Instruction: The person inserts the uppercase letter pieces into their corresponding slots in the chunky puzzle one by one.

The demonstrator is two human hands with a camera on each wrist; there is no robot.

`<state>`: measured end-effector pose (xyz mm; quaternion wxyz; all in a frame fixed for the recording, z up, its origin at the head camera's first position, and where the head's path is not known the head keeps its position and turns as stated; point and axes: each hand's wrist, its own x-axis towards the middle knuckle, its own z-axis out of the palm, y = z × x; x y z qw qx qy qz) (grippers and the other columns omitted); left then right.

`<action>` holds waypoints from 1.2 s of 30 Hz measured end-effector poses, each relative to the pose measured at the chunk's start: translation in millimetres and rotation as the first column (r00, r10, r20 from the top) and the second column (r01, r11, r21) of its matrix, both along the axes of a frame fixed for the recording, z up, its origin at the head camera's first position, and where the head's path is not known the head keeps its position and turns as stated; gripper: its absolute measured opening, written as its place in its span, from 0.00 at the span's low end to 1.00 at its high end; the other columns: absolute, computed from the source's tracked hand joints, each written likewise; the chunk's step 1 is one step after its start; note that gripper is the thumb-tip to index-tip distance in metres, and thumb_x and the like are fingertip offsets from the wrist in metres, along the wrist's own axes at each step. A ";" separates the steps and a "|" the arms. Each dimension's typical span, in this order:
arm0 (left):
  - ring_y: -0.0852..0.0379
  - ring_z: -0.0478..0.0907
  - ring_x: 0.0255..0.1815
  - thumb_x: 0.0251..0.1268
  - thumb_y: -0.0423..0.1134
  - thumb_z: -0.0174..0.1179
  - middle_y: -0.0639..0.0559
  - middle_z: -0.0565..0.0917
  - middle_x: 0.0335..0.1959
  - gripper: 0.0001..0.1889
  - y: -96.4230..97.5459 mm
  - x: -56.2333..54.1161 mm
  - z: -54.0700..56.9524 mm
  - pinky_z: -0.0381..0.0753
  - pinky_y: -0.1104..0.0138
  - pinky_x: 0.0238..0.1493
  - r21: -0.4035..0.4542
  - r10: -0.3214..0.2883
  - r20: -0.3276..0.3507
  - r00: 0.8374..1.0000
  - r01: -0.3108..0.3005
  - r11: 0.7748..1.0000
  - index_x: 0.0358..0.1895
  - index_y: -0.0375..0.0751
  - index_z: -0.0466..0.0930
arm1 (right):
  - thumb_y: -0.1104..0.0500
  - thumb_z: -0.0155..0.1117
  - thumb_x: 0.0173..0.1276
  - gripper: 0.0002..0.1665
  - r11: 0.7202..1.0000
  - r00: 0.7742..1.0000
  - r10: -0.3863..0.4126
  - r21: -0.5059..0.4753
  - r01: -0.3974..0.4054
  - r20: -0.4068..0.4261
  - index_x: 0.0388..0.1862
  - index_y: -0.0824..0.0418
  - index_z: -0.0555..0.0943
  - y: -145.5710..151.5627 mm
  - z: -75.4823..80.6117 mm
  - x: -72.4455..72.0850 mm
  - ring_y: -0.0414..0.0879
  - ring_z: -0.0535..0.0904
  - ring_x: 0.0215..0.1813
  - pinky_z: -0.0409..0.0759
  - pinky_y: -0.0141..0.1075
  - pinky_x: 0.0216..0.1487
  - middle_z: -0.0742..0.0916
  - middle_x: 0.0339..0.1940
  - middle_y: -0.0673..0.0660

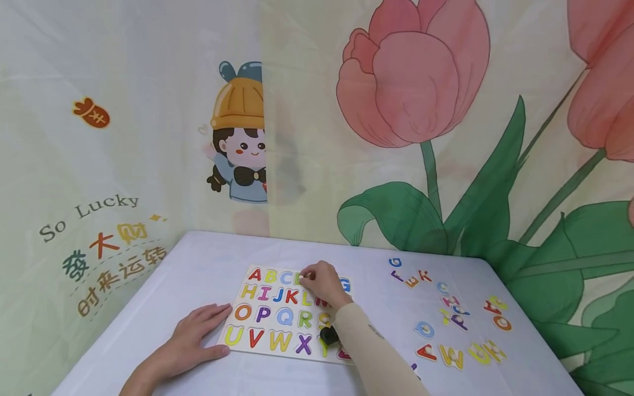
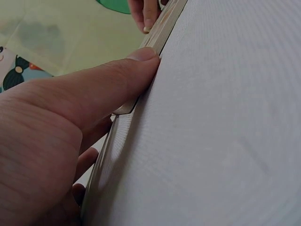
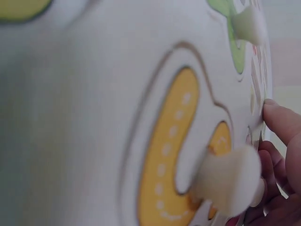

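Note:
A pale alphabet puzzle board lies on the white table, its rows filled with coloured letters. At the top row, the thumb and fingertips of my right hand pinch a green letter piece beside the blue C; the fingers mostly hide it. My left hand rests at the board's lower left corner. Its thumb touches the front edge and its other fingers reach the left edge. In the right wrist view, a yellow-orange letter with a pale knob appears close up.
Several loose letter pieces lie scattered on the table to the right, among them a blue Q, a red A and a yellow W. Farther back is a blue G. Printed cloth walls stand behind the table.

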<state>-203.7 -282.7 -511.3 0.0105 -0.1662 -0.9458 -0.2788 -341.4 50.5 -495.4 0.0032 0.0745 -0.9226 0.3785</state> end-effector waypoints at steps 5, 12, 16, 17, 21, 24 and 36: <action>0.36 0.62 0.78 0.58 0.68 0.72 0.46 0.73 0.78 0.47 -0.6 0.3 -0.5 0.59 0.33 0.69 -0.007 0.005 0.000 1.000 -0.005 1.000 0.79 0.49 0.73 | 0.53 0.75 0.73 0.10 1.000 1.000 0.006 0.029 -0.005 -0.013 0.49 0.52 0.92 -0.5 -0.1 -0.3 0.44 0.74 0.43 0.75 0.36 0.40 0.80 0.38 0.49; 0.35 0.62 0.78 0.58 0.68 0.72 0.46 0.73 0.78 0.47 -2.5 0.7 -3.2 0.59 0.32 0.69 -0.006 0.000 -0.004 1.000 0.000 1.000 0.78 0.49 0.73 | 0.54 0.75 0.72 0.17 0.998 0.998 0.062 -0.002 -0.062 -0.033 0.58 0.55 0.90 5.9 -2.6 -0.3 0.42 0.76 0.39 0.76 0.32 0.32 0.83 0.37 0.48; 0.35 0.62 0.79 0.59 0.68 0.72 0.47 0.73 0.78 0.47 -3.4 0.4 -3.2 0.58 0.32 0.70 -0.006 -0.002 0.003 1.000 0.002 1.000 0.79 0.49 0.73 | 0.55 0.73 0.73 0.21 0.989 0.990 0.138 -0.052 -0.138 -0.013 0.64 0.55 0.87 18.7 5.5 4.0 0.43 0.79 0.41 0.80 0.33 0.34 0.86 0.41 0.49; 0.35 0.62 0.79 0.59 0.69 0.72 0.48 0.73 0.78 0.47 -3.6 0.2 -3.2 0.58 0.32 0.70 -0.011 -0.002 0.001 1.000 0.002 1.000 0.79 0.50 0.73 | 0.54 0.73 0.74 0.21 0.986 0.988 0.153 -0.059 -0.153 -0.003 0.64 0.54 0.87 22.8 9.2 5.8 0.43 0.80 0.43 0.82 0.33 0.38 0.86 0.43 0.49; 0.35 0.62 0.79 0.59 0.69 0.71 0.49 0.73 0.78 0.47 -2.9 -1.1 -3.5 0.59 0.32 0.70 -0.013 -0.007 -0.006 1.000 0.006 1.000 0.79 0.50 0.73 | 0.54 0.73 0.74 0.19 0.980 0.981 0.193 -0.057 -0.191 0.023 0.62 0.53 0.87 47.2 24.5 13.3 0.45 0.81 0.49 0.84 0.39 0.49 0.86 0.47 0.49; 0.36 0.63 0.79 0.59 0.69 0.71 0.49 0.73 0.78 0.47 -0.4 -2.2 -2.8 0.59 0.32 0.70 -0.015 -0.014 -0.013 1.000 0.014 1.000 0.79 0.50 0.73 | 0.55 0.73 0.74 0.18 0.967 0.967 0.253 -0.010 -0.253 -0.004 0.60 0.55 0.88 78.8 34.7 20.4 0.45 0.82 0.49 0.83 0.40 0.52 0.88 0.49 0.51; 0.36 0.62 0.79 0.57 0.70 0.71 0.47 0.73 0.78 0.49 -0.5 -2.3 0.0 0.58 0.32 0.71 -0.040 0.007 0.019 1.000 -0.007 0.999 0.79 0.49 0.72 | 0.56 0.75 0.72 0.13 0.981 0.982 0.183 0.076 -0.179 -0.050 0.53 0.57 0.90 222.6 62.6 87.7 0.45 0.83 0.44 0.84 0.32 0.44 0.90 0.47 0.53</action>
